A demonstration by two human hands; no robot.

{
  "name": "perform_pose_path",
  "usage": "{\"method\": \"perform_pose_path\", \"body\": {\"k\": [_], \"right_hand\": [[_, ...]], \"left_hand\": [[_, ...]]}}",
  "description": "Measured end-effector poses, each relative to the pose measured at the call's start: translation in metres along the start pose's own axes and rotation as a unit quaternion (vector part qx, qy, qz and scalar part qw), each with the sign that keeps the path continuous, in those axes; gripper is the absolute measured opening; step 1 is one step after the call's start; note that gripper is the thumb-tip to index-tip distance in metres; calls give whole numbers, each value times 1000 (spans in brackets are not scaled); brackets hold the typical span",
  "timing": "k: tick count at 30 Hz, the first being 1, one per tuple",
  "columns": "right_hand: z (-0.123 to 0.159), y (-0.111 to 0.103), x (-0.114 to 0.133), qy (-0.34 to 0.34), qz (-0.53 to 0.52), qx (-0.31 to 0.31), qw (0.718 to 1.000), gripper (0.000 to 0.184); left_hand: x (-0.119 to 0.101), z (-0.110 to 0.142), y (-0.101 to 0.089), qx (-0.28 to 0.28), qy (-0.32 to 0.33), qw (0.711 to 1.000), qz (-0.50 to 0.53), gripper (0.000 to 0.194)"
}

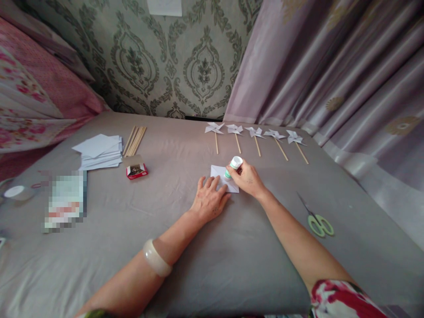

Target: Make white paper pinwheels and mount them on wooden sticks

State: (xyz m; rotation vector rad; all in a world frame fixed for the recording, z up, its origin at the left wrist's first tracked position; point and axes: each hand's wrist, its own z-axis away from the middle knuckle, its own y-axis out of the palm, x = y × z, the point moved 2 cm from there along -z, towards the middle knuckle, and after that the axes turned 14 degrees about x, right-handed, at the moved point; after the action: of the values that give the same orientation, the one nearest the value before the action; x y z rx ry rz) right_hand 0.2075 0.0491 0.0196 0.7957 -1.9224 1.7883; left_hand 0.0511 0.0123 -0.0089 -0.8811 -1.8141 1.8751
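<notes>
At one o'clock from unfinished paper point(233, 188), five pinwheels point(255, 132) are done; glue stick point(236, 162) is gripped by right hand point(249, 179), left hand point(208, 199) spread.

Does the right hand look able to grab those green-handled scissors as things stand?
Probably yes: the scissors lie uncovered beside the right forearm, though the right hand would likely need to put down its white-and-green tube first.

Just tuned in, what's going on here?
The person's right hand grips a white-and-green tube over a small white paper, while the left hand lies spread on that sheet's edge. Five pinwheels lie in a row beyond. Open scissors rest to the right, untouched.
</notes>
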Motion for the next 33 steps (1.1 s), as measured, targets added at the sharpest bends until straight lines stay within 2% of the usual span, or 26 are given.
{"method": "perform_pose_path", "body": {"k": [10, 17, 24, 33], "right_hand": [[1, 7, 5, -12, 26, -9, 1000, 29], [2, 7, 2, -14, 15, 0, 1000, 28], [3, 6, 4, 2, 3, -18, 1000, 28], [-2, 13, 12, -11, 42, -24, 999, 26]], "left_hand": [[9, -9, 2, 20, 23, 1000, 7, 46], [24, -15, -1, 76, 80, 994, 5, 53], [26, -10, 1, 82, 85, 993, 19, 53], [26, -10, 1, 75, 93, 993, 23, 51]]}}
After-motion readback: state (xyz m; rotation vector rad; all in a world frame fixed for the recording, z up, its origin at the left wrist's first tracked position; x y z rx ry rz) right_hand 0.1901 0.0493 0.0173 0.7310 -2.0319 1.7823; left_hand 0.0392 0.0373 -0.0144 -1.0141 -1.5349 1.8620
